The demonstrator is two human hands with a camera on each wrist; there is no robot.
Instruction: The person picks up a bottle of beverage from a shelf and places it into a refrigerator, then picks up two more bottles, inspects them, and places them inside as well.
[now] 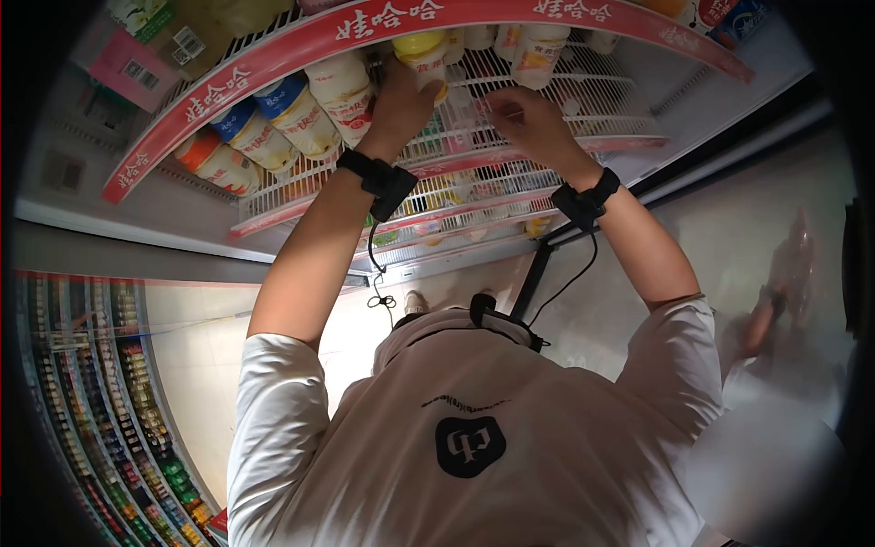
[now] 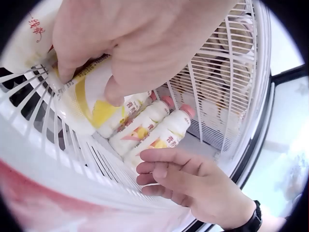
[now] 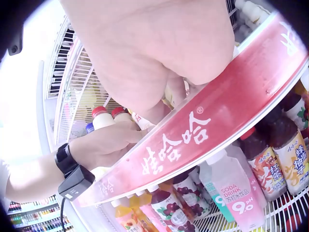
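Note:
My left hand (image 1: 401, 102) reaches over the red shelf edge and grips a white milk drink bottle (image 1: 425, 64) with a yellow cap. In the left wrist view, the thumb and fingers of that hand (image 2: 130, 43) lie on either side of the bottle (image 2: 91, 92), low over the white wire shelf. To its right, my right hand (image 1: 538, 128) hovers with loosely bent fingers and holds nothing. Beyond it in the left wrist view, smaller white bottles (image 2: 159, 137) with pink caps lean in a row, close to the right hand's fingertips.
A red shelf strip (image 1: 273, 59) with white lettering runs along the shelf front. Larger bottles with blue (image 1: 290, 114) and orange (image 1: 219, 164) caps stand at the left. Lower shelves hold soda bottles (image 3: 236, 193) and juice bottles (image 3: 174, 208). A glass door (image 1: 620, 264) stands at the right.

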